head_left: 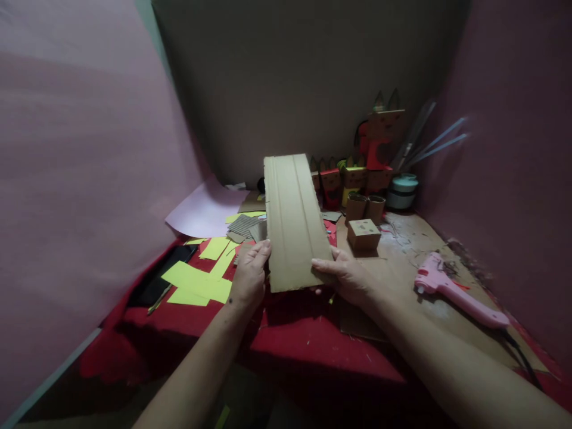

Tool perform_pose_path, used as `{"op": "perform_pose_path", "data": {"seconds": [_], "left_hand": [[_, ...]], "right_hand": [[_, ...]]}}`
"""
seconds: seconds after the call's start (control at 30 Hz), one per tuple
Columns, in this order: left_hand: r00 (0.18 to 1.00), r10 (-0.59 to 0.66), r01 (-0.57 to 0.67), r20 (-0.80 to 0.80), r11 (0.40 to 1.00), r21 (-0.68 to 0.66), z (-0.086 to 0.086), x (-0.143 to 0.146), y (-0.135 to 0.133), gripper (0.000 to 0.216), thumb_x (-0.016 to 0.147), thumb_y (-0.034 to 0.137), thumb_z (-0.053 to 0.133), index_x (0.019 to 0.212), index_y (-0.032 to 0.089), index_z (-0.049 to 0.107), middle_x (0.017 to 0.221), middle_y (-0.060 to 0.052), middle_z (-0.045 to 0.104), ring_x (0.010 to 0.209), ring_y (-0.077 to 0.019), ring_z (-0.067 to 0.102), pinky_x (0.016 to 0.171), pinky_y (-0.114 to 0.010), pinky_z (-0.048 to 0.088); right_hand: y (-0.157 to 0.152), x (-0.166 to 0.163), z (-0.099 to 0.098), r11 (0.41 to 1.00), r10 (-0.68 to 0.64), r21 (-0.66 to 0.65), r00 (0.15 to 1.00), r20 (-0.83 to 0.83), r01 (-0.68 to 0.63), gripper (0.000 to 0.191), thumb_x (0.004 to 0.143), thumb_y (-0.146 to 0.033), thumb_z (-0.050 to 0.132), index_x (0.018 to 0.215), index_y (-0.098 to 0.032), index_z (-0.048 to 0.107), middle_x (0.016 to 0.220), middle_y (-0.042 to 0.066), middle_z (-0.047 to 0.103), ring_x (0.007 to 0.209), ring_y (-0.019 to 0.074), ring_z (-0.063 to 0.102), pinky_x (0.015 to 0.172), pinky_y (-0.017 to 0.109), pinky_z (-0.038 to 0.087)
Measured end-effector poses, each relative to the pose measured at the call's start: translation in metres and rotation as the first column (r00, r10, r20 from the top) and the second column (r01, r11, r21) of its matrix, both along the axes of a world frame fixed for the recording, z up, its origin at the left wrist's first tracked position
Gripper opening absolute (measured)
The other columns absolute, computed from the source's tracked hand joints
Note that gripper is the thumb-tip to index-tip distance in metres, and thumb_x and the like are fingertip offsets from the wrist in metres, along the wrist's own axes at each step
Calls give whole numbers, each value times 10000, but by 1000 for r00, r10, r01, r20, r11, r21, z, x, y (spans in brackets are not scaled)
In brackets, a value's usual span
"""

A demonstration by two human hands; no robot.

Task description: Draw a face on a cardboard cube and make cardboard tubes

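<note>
A long strip of cardboard [292, 220], creased lengthwise, is held up and tilted above the red-covered table. My left hand [250, 271] pinches its lower left edge. My right hand [346, 271] grips the lower right side, thumb on the front face and the other fingers behind, mostly hidden. Beyond the strip lie grey corrugated pieces [245, 226]. Yellow paper pieces [196, 283] are spread left of my left hand. Past my right hand stands a small cardboard box [363, 235] with marks on its top.
On the right a pink glue gun [460, 292] lies on a cardboard sheet [402, 268], its cord trailing off the front. Cardboard figures with ears [382, 143] stand at the back, beside a teal container [402, 190]. A dark flat object [156, 280] and curled pink paper [208, 205] lie left.
</note>
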State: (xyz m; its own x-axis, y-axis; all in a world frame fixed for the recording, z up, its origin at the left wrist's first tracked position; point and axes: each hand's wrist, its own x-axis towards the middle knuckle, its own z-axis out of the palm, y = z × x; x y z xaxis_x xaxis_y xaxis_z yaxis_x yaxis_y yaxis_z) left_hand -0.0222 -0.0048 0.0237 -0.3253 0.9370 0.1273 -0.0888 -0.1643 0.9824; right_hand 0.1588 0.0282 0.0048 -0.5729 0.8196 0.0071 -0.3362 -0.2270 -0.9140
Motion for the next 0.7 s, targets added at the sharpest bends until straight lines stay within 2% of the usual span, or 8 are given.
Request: {"op": "perform_pose_path", "data": {"seconds": [0.1, 0.17, 0.23, 0.3, 0.37, 0.5, 0.6, 0.7], "left_hand": [[991, 22, -20, -128, 1000, 15, 13, -23, 13, 361, 739, 467, 668, 884, 136, 679, 739, -85, 708, 660, -199, 661, 513, -278, 503], [973, 108, -98, -205, 994, 56, 24, -45, 27, 294, 724, 376, 679, 900, 142, 651, 727, -58, 686, 614, -157, 618, 482, -241, 462], [935, 214, -194, -283, 976, 99, 34, -69, 44, 222, 711, 291, 654, 883, 156, 619, 740, -33, 658, 634, -141, 600, 493, -223, 441], [889, 249, -233, -385, 968, 87, 37, -86, 63, 195, 681, 250, 660, 850, 162, 616, 730, -25, 638, 647, -147, 595, 500, -223, 420], [834, 204, -220, -512, 975, 30, 34, -95, 81, 202, 631, 214, 709, 811, 163, 632, 718, -29, 636, 660, -172, 600, 539, -249, 431], [677, 56, -172, -733, 982, -83, 20, -95, 112, 312, 569, 175, 810, 842, 167, 659, 848, -58, 678, 886, -260, 634, 777, -356, 474], [550, -14, -161, -835, 979, -122, 13, -91, 125, 291, 675, 231, 784, 924, 152, 657, 1084, -94, 662, 1119, -294, 557, 977, -479, 388], [461, -28, -152, -887, 982, -110, 10, -81, 129, 432, 615, 225, 819, 1001, 134, 646, 1194, -171, 627, 1233, -397, 451, 1029, -548, 297]], "right_hand": [[3, 1, 4, 944, -296, 139, 955, -35, 298, 380, 741, -318, 702, 1072, -165, 596, 986, 81, 717, 715, 169, 657, 580, 277, 532], [7, 3, 8, 828, -508, 246, 860, -53, 504, 311, 739, -328, 702, 992, -167, 622, 989, 77, 716, 814, 193, 658, 685, 306, 534], [9, 6, 11, 693, -666, 346, 745, -28, 633, 210, 733, -341, 697, 836, -175, 618, 798, 39, 699, 697, 181, 629, 625, 307, 515], [10, 9, 12, 591, -759, 433, 651, 13, 680, 186, 738, -345, 683, 733, -193, 576, 616, -14, 612, 548, 151, 554, 519, 294, 470], [9, 11, 12, 532, -803, 493, 596, 34, 689, 192, 756, -350, 665, 707, -203, 551, 558, -36, 557, 499, 139, 518, 480, 289, 443], [7, 12, 10, 466, -847, 520, 531, 28, 716, 222, 782, -379, 652, 697, -201, 550, 578, -21, 578, 531, 146, 544, 502, 294, 450], [8, 14, 9, 432, -874, 532, 483, 49, 728, 257, 783, -403, 656, 673, -201, 543, 557, -16, 582, 523, 146, 536, 499, 294, 431], [11, 18, 9, 398, -901, 517, 430, 62, 758, 279, 785, -436, 662, 697, -197, 549, 565, -13, 592, 527, 157, 560, 502, 300, 430]]}}
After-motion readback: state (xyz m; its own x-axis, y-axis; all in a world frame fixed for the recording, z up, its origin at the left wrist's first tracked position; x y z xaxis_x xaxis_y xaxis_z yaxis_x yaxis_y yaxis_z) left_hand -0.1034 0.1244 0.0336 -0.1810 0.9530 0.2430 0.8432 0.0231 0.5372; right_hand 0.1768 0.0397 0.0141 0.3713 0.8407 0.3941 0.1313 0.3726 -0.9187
